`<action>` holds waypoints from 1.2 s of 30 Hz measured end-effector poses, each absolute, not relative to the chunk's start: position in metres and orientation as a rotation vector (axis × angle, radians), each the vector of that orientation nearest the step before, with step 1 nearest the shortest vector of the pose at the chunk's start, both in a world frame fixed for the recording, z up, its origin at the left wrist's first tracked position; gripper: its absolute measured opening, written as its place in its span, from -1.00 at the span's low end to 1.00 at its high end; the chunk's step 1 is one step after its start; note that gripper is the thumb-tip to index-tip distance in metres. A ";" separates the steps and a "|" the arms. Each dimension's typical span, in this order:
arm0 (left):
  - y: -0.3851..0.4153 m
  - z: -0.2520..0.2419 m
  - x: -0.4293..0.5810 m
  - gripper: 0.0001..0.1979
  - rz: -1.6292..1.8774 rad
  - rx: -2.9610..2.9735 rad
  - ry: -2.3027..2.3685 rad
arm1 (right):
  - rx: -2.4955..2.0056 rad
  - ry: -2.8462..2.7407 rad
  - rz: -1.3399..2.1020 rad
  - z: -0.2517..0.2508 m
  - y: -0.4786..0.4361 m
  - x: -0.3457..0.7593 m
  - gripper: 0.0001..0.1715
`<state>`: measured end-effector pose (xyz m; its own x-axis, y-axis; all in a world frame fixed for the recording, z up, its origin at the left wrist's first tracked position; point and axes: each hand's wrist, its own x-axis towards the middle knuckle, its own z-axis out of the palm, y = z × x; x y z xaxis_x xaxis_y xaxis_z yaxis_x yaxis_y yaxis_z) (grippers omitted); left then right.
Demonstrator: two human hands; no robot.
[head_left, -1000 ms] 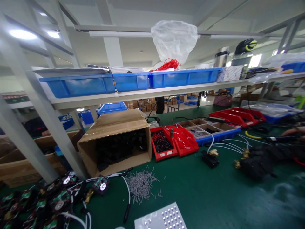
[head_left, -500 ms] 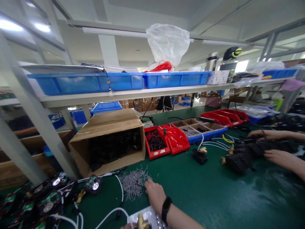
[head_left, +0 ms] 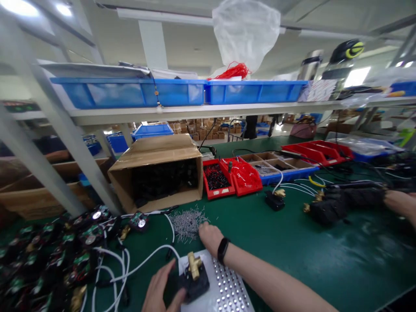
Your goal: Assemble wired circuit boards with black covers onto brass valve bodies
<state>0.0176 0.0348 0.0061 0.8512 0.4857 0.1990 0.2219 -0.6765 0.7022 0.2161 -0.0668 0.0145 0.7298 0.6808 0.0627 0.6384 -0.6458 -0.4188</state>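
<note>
A black housing with a brass T-shaped fitting (head_left: 194, 265) on top lies on a pale plate studded with shiny round metal knobs (head_left: 229, 288). At its left side is my left hand (head_left: 159, 291), thumb and fingers apart; whether the thumb touches the housing I cannot tell. A white cable runs from the housing to the left. My right hand (head_left: 211, 237), with a black band on the wrist, reaches to the right edge of a heap of small grey screws (head_left: 186, 223). Its fingers are closed together, and their tips are partly hidden.
Circuit-board assemblies (head_left: 81, 262) crowd the left. Behind the screws stand an open cardboard box (head_left: 156, 151) of black parts, red bins (head_left: 217, 193) and a blue divided tray (head_left: 289, 175). Another person's hand (head_left: 399, 203) is by black housings (head_left: 328, 210) at right. A shelf (head_left: 182, 112) crosses above.
The view has tilted down, bringing my left hand and the housing fully into sight. My right hand stays at the screw heap. The other person's hands have shifted right, one leaving view.
</note>
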 end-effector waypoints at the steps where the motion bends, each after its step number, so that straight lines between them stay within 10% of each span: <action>1: 0.035 0.014 0.012 -0.61 0.519 2.278 0.558 | -2.460 -0.981 0.184 0.016 -0.072 0.225 -0.91; 12: 0.008 0.077 0.058 -0.74 0.486 1.896 0.486 | -1.756 -0.765 0.785 0.062 -0.102 0.185 -0.85; 20: -0.007 0.085 0.068 -0.91 0.499 1.864 0.492 | -1.836 -0.856 0.512 0.078 -0.108 0.152 -0.91; 30: -0.017 0.009 -0.004 -0.88 0.635 1.874 0.669 | -1.495 -0.285 0.926 0.024 -0.161 0.159 -0.67; 36: -0.029 -0.008 -0.002 -0.86 0.703 2.169 0.563 | -1.868 -0.524 0.543 0.003 -0.147 0.151 -0.76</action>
